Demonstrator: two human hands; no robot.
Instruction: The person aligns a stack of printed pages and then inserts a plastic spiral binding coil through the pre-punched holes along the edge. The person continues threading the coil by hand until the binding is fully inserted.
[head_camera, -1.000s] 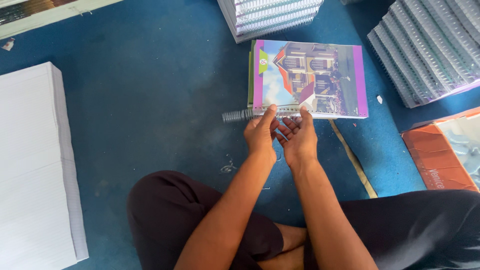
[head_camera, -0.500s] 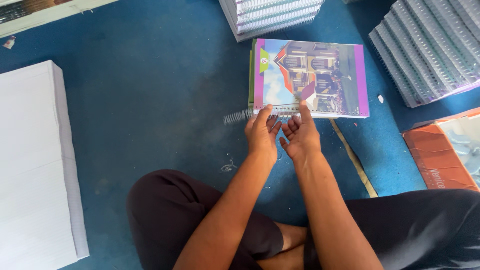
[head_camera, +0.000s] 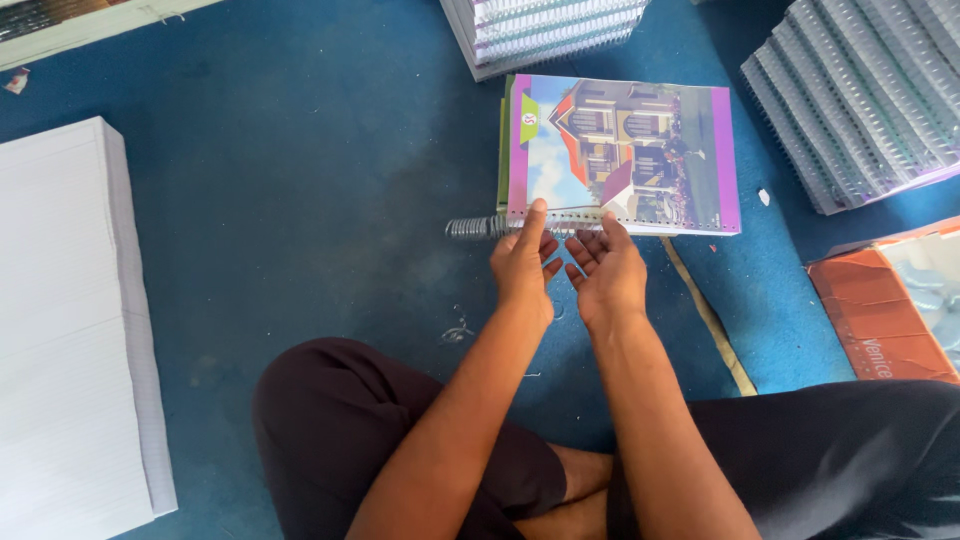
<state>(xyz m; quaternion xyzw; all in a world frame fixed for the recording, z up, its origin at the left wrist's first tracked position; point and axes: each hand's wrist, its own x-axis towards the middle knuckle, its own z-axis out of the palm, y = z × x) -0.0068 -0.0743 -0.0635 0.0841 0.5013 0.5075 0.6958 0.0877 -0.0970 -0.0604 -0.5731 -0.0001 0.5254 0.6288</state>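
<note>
Both hands have moved only a little since the earlier frames: they stay at the near edge of the notebook (head_camera: 622, 150), and the spiral (head_camera: 480, 227) sticks out to the left about as far as before. This notebook lies flat on the blue floor (head_camera: 300, 200) in front of the seated person, its cover showing a house with a purple border. A metal spiral runs along its near edge, and the free end lies past the left corner of the notebook.

On that edge the left hand (head_camera: 524, 262) pinches the spiral, thumb on top and fingers curled under it. Just beside it is the right hand (head_camera: 606, 272), palm turned partly up, fingers loosely spread and reaching under the same edge; I cannot tell if it grips anything. The two hands are almost touching.

Beyond the notebook stands a stack of bound notebooks (head_camera: 545, 30). At the far right, another stack (head_camera: 870, 100) leans in a slanted row. Below it lies an orange packet (head_camera: 880, 310). On the left sits a tall pile of white paper (head_camera: 70, 330). A thin yellow strip (head_camera: 705, 315) lies on the floor near the right forearm.
</note>
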